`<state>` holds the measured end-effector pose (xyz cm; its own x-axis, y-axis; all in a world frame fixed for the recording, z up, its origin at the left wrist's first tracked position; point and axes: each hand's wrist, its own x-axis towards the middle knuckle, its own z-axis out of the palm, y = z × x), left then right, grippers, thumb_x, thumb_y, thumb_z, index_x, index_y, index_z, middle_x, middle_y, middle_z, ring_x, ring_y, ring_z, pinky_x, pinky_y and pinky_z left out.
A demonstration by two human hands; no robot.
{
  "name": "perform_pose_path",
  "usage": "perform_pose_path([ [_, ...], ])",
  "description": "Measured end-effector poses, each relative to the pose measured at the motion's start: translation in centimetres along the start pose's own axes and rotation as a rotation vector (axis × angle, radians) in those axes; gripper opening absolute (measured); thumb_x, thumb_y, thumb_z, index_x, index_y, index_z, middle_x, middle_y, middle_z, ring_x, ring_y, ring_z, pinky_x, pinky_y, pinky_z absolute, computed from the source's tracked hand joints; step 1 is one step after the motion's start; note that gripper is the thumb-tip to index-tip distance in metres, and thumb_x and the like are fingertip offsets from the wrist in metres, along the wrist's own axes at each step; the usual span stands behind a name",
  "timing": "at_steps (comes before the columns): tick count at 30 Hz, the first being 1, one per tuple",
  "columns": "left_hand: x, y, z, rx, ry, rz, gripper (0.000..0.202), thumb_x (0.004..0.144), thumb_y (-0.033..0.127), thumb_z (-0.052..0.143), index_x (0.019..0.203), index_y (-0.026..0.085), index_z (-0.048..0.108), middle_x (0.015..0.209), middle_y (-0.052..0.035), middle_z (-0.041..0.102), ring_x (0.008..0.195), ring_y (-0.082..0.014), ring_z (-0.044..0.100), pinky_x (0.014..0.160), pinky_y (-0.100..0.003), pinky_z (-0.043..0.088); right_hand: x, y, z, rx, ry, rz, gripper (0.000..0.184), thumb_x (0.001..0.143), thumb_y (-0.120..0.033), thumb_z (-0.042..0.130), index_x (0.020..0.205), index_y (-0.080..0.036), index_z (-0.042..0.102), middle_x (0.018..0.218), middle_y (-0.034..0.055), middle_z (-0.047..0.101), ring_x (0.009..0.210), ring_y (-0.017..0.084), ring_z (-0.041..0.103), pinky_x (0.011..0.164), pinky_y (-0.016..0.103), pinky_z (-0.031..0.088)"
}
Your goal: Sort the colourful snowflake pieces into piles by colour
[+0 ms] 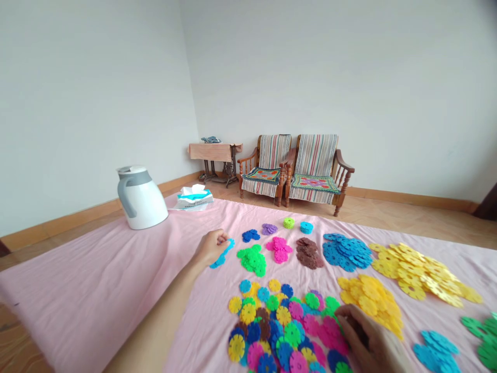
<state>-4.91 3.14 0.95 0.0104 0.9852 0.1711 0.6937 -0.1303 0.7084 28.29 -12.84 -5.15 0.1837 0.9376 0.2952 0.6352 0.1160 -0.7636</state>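
On a pink cloth (pixel 97 274), light blue discs (pixel 219 260) are met by the curled fingers of the left hand (pixel 212 247) and a mixed pile (pixel 292 334) by the bent fingers of the right hand (pixel 367 336), though whether a disc is gripped by either cannot be told

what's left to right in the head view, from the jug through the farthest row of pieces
Jug, tissue box, light blue pieces at the left hand, dark blue pieces, purple pieces, lime green stack, light blue stack.

Disc heap (pixel 292 334) on cloth (pixel 85 285) — other heaps (pixel 347 252) behind and right, jug (pixel 143 204) left — chairs (pixel 316 160) beyond cloth.
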Motion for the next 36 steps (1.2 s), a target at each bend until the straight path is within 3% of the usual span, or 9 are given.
perform_pose_path([
  [4, 0.9, -2.6, -1.5, 0.099, 0.136, -0.076, 0.006, 0.067, 0.019, 0.058, 0.073, 0.018, 0.059, 0.067, -0.0003, 0.062, 0.065, -0.0155, 0.058, 0.063, -0.023, 0.043, 0.0, 0.2, 0.0, 0.02, 0.003, 0.008, 0.029, 0.081, -0.048, 0.042, 0.068, -0.025, 0.054, 0.05, -0.0044, 0.054, 0.048, 0.014, 0.053, 0.049, 0.022, 0.04],
  [9, 0.2, -1.5, -1.4, 0.114, 0.094, 0.006, 0.008, 0.068, 0.019, 0.058, 0.075, 0.016, 0.061, 0.076, -0.0019, 0.064, 0.068, -0.015, 0.057, 0.066, -0.023, 0.043, 0.1, 0.8, -0.1, 0.003, -0.062, -0.001, 0.029, 0.083, -0.049, 0.042, 0.071, -0.025, 0.054, 0.056, -0.0036, 0.058, 0.053, 0.014, 0.056, 0.053, 0.022, 0.041],
  [11, -0.5, -0.2, -1.1, 0.073, -0.095, 0.084, 0.009, 0.067, 0.023, 0.061, 0.072, 0.016, 0.063, 0.07, -0.0006, 0.063, 0.065, -0.0139, 0.056, 0.062, -0.022, 0.043, 0.1, 0.9, -0.1, 0.002, -0.052, 0.003, 0.03, 0.084, -0.049, 0.04, 0.072, -0.025, 0.054, 0.056, -0.0038, 0.057, 0.053, 0.014, 0.055, 0.052, 0.022, 0.04],
  [15, -2.1, 1.8, -0.5, -0.008, -0.648, 0.258, 0.028, 0.062, 0.031, 0.07, 0.085, 0.016, 0.065, 0.073, 0.0009, 0.061, 0.064, -0.0118, 0.054, 0.057, -0.019, 0.041, 0.0, 0.8, 0.1, 0.013, -0.053, 0.001, 0.031, 0.084, -0.05, 0.04, 0.071, -0.024, 0.052, 0.054, -0.0044, 0.055, 0.051, 0.013, 0.054, 0.051, 0.021, 0.04],
  [19, -2.8, 2.5, 0.7, 0.059, -0.766, 0.288, 0.04, 0.054, 0.036, 0.077, 0.085, 0.016, 0.063, 0.075, 0.0013, 0.059, 0.06, -0.0108, 0.051, 0.052, -0.019, 0.038, 0.0, 0.5, 0.2, -0.004, -0.037, -0.014, 0.032, 0.085, -0.049, 0.039, 0.071, -0.024, 0.051, 0.054, -0.0038, 0.054, 0.051, 0.013, 0.053, 0.05, 0.021, 0.039],
  [25, -2.9, 2.8, 1.6, 0.102, -0.75, 0.288, 0.032, 0.054, 0.029, 0.076, 0.077, 0.016, 0.057, 0.066, 0.0043, 0.054, 0.056, -0.0096, 0.048, 0.049, -0.018, 0.035, 0.1, 0.9, 0.0, -0.017, -0.071, -0.02, 0.031, 0.086, -0.048, 0.038, 0.072, -0.024, 0.052, 0.056, -0.0039, 0.055, 0.052, 0.013, 0.054, 0.051, 0.021, 0.04],
  [31, -2.5, 2.3, 0.4, -0.101, -0.77, 0.222, 0.014, 0.065, 0.023, 0.062, 0.073, 0.016, 0.053, 0.06, 0.0051, 0.052, 0.055, -0.0098, 0.051, 0.05, -0.018, 0.039, 0.1, 0.8, 0.0, 0.009, -0.044, -0.012, 0.03, 0.084, -0.049, 0.04, 0.072, -0.024, 0.053, 0.055, -0.0041, 0.056, 0.052, 0.014, 0.054, 0.051, 0.021, 0.04],
  [33, -1.9, 1.6, -0.2, -0.13, -0.637, 0.175, 0.013, 0.067, 0.023, 0.06, 0.074, 0.016, 0.053, 0.061, 0.0044, 0.054, 0.054, -0.01, 0.052, 0.05, -0.019, 0.04, 0.1, 0.7, 0.0, 0.011, -0.033, -0.009, 0.03, 0.083, -0.049, 0.04, 0.072, -0.024, 0.053, 0.054, -0.0043, 0.055, 0.05, 0.014, 0.053, 0.05, 0.021, 0.04],
  [36, -0.6, -0.1, -0.8, 0.012, -0.21, 0.095, 0.009, 0.066, 0.02, 0.06, 0.072, 0.016, 0.055, 0.064, 0.003, 0.058, 0.057, -0.0106, 0.054, 0.052, -0.019, 0.04, 0.1, 0.8, -0.1, -0.009, -0.072, -0.004, 0.031, 0.084, -0.049, 0.04, 0.072, -0.024, 0.054, 0.055, -0.0039, 0.056, 0.051, 0.013, 0.054, 0.05, 0.021, 0.041],
])
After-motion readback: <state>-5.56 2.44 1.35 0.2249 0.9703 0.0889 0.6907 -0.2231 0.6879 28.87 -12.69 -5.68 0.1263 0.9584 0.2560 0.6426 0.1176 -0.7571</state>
